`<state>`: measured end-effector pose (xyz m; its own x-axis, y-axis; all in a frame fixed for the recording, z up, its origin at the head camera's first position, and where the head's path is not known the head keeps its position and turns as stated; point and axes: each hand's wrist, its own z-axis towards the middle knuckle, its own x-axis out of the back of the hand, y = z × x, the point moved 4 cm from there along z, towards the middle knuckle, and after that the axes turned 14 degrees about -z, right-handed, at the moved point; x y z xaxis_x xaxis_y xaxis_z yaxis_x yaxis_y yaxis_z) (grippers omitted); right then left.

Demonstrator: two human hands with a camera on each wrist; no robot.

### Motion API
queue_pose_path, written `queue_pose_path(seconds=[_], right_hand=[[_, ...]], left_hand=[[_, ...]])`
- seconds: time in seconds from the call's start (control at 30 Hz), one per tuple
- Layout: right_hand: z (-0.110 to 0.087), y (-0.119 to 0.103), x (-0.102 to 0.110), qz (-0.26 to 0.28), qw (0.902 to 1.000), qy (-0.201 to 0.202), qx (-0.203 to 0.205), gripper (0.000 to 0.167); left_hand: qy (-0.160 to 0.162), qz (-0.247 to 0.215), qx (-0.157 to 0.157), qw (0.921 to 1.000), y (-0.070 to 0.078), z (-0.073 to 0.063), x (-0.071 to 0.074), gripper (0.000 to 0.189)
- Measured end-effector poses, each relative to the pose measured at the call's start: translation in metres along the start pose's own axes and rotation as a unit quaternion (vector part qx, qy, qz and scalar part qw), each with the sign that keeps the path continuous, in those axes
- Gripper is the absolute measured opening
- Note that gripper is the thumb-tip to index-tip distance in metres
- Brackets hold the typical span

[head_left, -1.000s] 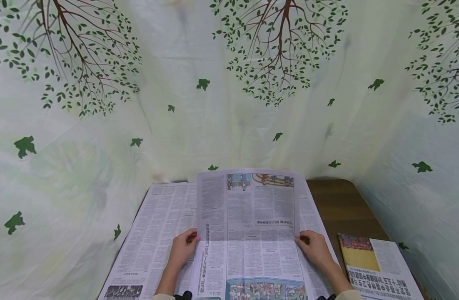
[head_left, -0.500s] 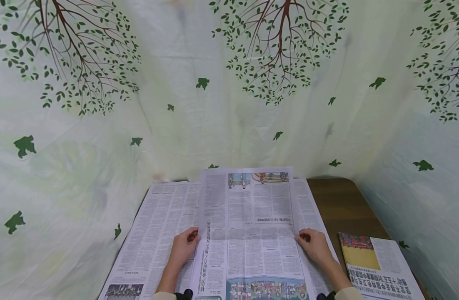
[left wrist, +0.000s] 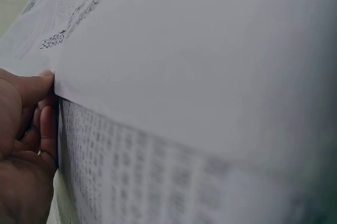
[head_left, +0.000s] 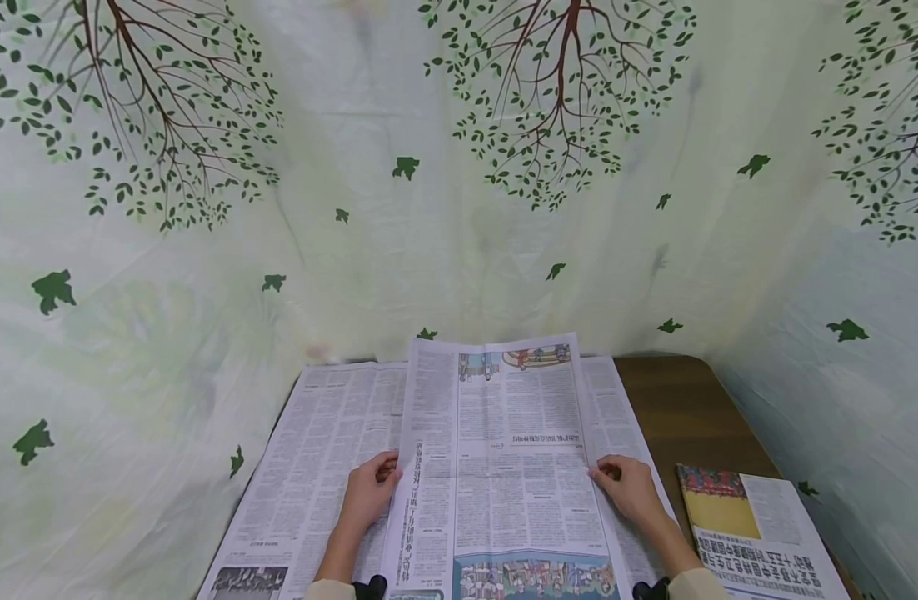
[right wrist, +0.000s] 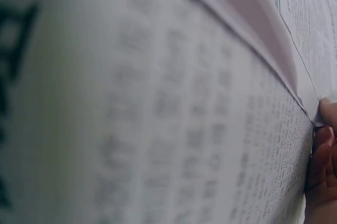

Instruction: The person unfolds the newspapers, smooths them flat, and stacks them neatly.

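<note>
A tall newspaper sheet (head_left: 519,467) with printed columns and coloured cartoons is held up in the middle of the head view, its top edge raised toward the curtain. My left hand (head_left: 369,493) pinches its left edge between thumb and fingers. On the opposite edge my right hand (head_left: 630,493) pinches it at about the same height. In the left wrist view the thumb of the left hand (left wrist: 26,124) lies on the sheet's edge. The right hand (right wrist: 322,155) shows at the border of the right wrist view, gripping the paper's edge.
Beneath lies a wide spread newspaper (head_left: 316,467) covering most of the brown wooden table (head_left: 684,408). At the right sits a folded newspaper (head_left: 759,533) with a yellow picture and large headline. A pale curtain (head_left: 489,267) with printed trees hangs behind and at both sides.
The top of the held sheet has narrowed, its upper corners drawing inward, and its right corner now stands higher. Both hands keep their pinch and have shifted only slightly.
</note>
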<state>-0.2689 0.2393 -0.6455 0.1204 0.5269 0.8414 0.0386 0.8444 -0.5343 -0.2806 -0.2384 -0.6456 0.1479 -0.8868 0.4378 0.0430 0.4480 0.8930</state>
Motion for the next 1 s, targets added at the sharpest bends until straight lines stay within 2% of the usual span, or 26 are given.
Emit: queue_pose_path(seconds=[0.23, 0.43, 0.57, 0.77, 1.0], right_hand=[[-0.0005, 0.0, 0.0003, 0.021, 0.9998, 0.003, -0.006, 0.011], [0.0014, 0.002, -0.0007, 0.02, 0.9997, -0.003, -0.013, 0.011], [0.0029, 0.0009, 0.0003, 0.016, 0.9995, -0.016, -0.021, 0.012], [0.0035, -0.0027, 0.0041, 0.014, 0.9994, -0.017, -0.027, 0.013], [0.0071, -0.0041, 0.0053, 0.006, 0.9988, -0.023, -0.042, 0.016]], left_hand=[[0.002, -0.003, 0.007, 1.0, -0.0016, -0.0006, 0.0009, 0.046], [0.004, 0.008, 0.02, 0.9998, 0.0007, -0.0013, 0.0006, 0.028], [-0.004, 0.01, 0.03, 0.9995, 0.0025, -0.0013, 0.0006, 0.024], [-0.023, -0.003, 0.051, 0.9984, 0.003, -0.0024, 0.0023, 0.028], [-0.043, 0.006, 0.04, 0.9982, 0.0036, -0.0039, 0.0039, 0.038]])
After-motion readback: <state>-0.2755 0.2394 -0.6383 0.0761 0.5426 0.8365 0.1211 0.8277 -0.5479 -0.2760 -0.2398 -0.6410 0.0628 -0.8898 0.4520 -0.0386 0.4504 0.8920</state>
